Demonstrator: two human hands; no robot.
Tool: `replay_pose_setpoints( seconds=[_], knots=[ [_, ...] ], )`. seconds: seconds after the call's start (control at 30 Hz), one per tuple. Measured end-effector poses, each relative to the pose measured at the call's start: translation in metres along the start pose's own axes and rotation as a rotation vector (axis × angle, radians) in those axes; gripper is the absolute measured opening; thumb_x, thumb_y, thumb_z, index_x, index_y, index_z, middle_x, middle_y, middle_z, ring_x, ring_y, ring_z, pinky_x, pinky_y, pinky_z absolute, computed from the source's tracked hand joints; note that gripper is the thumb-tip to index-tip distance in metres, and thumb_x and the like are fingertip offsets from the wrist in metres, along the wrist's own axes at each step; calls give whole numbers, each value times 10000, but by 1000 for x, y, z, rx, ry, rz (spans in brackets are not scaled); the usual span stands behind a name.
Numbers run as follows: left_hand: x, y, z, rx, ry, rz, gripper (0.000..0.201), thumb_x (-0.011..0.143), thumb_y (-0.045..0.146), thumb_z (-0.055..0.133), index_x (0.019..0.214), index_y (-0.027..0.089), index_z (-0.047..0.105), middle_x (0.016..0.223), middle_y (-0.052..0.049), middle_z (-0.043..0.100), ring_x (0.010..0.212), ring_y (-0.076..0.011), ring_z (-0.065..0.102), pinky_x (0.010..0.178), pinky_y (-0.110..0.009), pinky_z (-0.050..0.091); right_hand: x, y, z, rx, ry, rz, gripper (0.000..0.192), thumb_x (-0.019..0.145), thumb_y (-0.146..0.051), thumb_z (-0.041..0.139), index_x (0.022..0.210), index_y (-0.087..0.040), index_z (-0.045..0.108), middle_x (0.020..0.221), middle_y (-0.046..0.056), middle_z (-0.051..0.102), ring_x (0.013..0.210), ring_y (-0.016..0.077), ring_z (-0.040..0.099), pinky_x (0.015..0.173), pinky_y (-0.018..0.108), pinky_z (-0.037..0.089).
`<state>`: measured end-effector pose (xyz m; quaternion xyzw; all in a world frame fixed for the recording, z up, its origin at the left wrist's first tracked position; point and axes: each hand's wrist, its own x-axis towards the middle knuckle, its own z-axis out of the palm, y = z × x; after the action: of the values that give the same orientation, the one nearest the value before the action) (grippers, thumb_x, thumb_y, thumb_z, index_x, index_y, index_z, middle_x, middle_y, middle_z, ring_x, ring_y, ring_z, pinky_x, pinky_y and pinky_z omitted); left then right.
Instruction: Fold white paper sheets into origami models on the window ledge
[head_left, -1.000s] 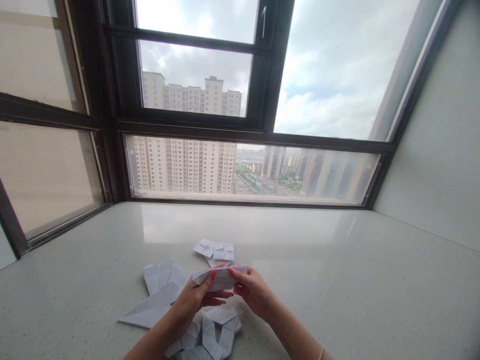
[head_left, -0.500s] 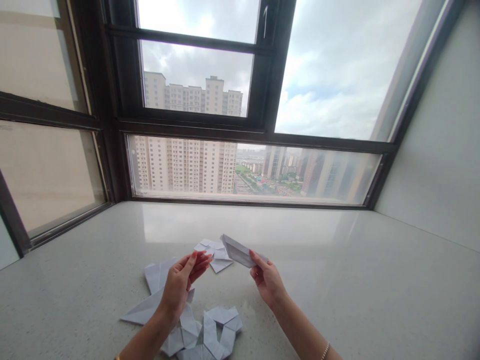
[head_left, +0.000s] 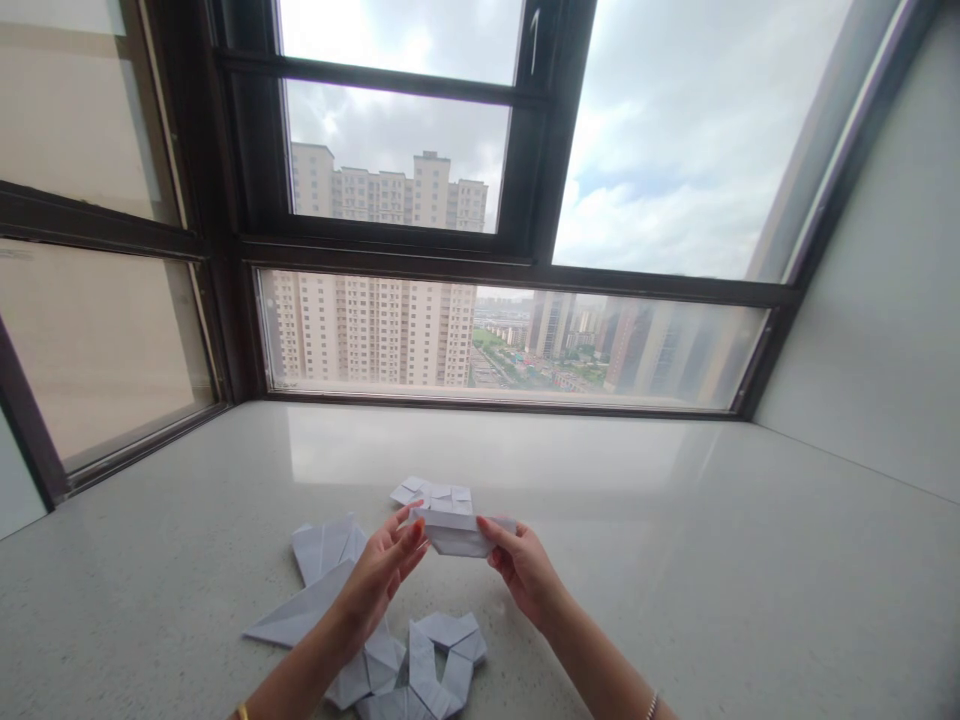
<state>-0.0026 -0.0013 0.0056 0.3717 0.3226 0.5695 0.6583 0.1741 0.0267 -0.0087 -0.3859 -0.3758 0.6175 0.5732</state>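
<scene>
Farthest paper [head_left: 448, 496] partly behind held paper [head_left: 454, 536]

This is a glazed window bay high in a tall building, probably a home, though the room behind is out of view. A glossy, pale, speckled stone-like ledge [head_left: 675, 560] spreads from four o'clock to eight. Above it, a dark brown window frame [head_left: 487, 265] holds large clear panes, with a slim silver handle [head_left: 534, 40] just past twelve. A smooth white wall [head_left: 885, 300] closes three o'clock. Outside, a beige many-windowed tower block [head_left: 375, 330] stands toward ten, and streets [head_left: 517, 372] lie far below.
</scene>
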Motion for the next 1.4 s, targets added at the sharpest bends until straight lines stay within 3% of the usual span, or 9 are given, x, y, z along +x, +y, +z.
replay_pose_setpoints(
  seconds=[0.13, 0.27, 0.47, 0.63, 0.9, 1.07, 1.3, 1.4],
  knots=[
    [-2, 1, 2, 82, -17, -61, 469, 584, 339, 705, 1000, 158, 587, 925, -78, 659, 899, -206, 594, 833, -308, 433, -1, 4, 1, -123, -55, -23, 315, 480, -389, 732, 533, -131, 559, 426, -60, 445, 378, 39, 308, 381, 197, 210],
    [2, -3, -3, 171, 55, -58, 356, 567, 318, 715, 857, 123, 645, 787, -68, 688, 778, -197, 627, 711, -276, 482, 1, 9, 0, -196, -79, -55, 321, 501, -405, 716, 556, -127, 564, 420, -62, 439, 374, 40, 320, 380, 196, 209],
    [1, -8, -2, 197, 90, -1, 329, 555, 309, 718, 822, 131, 647, 682, -28, 688, 722, -192, 634, 691, -285, 491, 2, 12, 0, -195, -61, -8, 351, 517, -427, 700, 610, -129, 540, 407, -70, 438, 318, 23, 300, 334, 180, 165],
    [0, -5, 1, 209, 106, 24, 388, 573, 319, 704, 904, 136, 617, 680, -14, 681, 672, -168, 629, 654, -264, 493, 2, 11, -2, -178, -121, 69, 372, 504, -427, 708, 627, -124, 532, 404, -65, 454, 313, 29, 341, 317, 170, 208],
    [6, -14, -5, 322, 36, 20, 604, 573, 387, 684, 1082, 135, 481, 649, 0, 659, 646, -155, 621, 651, -262, 478, 6, 3, -6, -307, -86, -31, 368, 495, -442, 695, 528, -133, 497, 343, -62, 437, 304, 39, 344, 315, 177, 206],
    [5, -18, -4, 431, -28, 58, 565, 673, 461, 558, 1113, 140, 408, 669, -46, 667, 614, -179, 637, 584, -273, 473, 17, -23, -29, -468, 48, -133, 353, 537, -460, 646, 541, -137, 505, 340, -63, 425, 312, 43, 323, 323, 185, 221],
    [0, -23, -4, 671, -85, 236, 268, 763, 360, 437, 905, 151, 526, 587, -17, 621, 514, -137, 593, 527, -235, 447, 59, -48, -88, -749, 292, -142, 263, 591, -390, 582, 514, -160, 480, 312, -66, 396, 300, 63, 331, 326, 199, 240],
    [0, -26, -7, 769, -114, 301, 237, 788, 301, 393, 924, 159, 524, 594, -13, 611, 518, -131, 586, 534, -228, 446, 73, -53, -111, -864, 356, -123, 200, 601, -313, 577, 506, -154, 505, 309, -63, 404, 299, 72, 361, 335, 199, 253]
  ],
)
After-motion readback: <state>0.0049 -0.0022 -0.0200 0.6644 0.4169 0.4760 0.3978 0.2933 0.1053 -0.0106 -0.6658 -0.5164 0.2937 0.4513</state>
